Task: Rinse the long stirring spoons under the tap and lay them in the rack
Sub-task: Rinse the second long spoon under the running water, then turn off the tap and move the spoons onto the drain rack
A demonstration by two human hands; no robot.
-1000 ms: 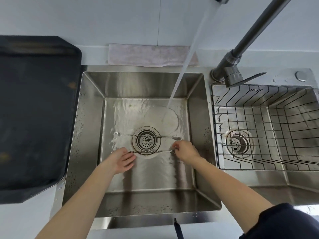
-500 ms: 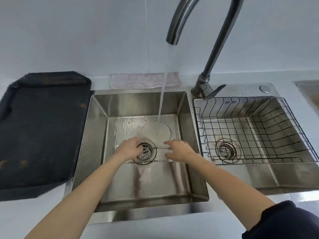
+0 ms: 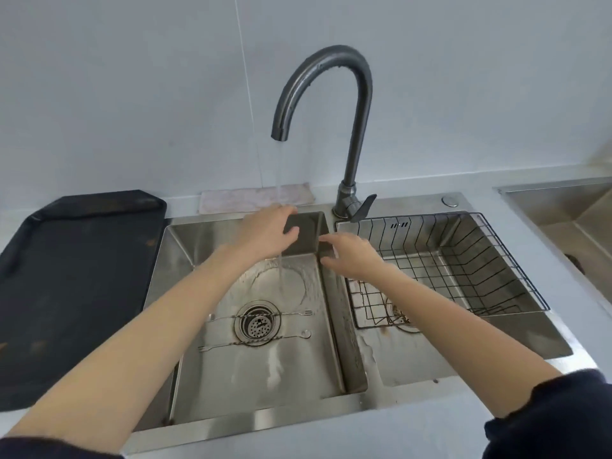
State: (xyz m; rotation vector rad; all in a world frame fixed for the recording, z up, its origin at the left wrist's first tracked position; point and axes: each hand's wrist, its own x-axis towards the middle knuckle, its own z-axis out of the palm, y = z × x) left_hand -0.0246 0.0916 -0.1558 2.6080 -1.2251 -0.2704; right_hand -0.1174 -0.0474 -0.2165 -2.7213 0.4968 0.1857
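Two long thin stirring spoons lie across the drain on the floor of the left sink basin (image 3: 212,385): the far spoon (image 3: 298,314) and the near spoon (image 3: 218,346). My left hand (image 3: 265,231) is raised under the running water from the dark curved tap (image 3: 359,127), fingers apart, holding nothing. My right hand (image 3: 351,255) hovers beside it over the divider between the basins, fingers spread, also empty. The black wire rack (image 3: 496,260) sits in the right basin with nothing visibly in it.
A black tray (image 3: 73,286) lies on the counter left of the sink. A pale cloth (image 3: 231,198) rests behind the left basin. Another steel basin (image 3: 563,207) shows at the far right edge. The tap lever (image 3: 364,207) points toward the rack.
Both hands have lifted off the spoons on the sink floor and risen to the water stream. The spoons stay across the drain. The camera has tilted up.
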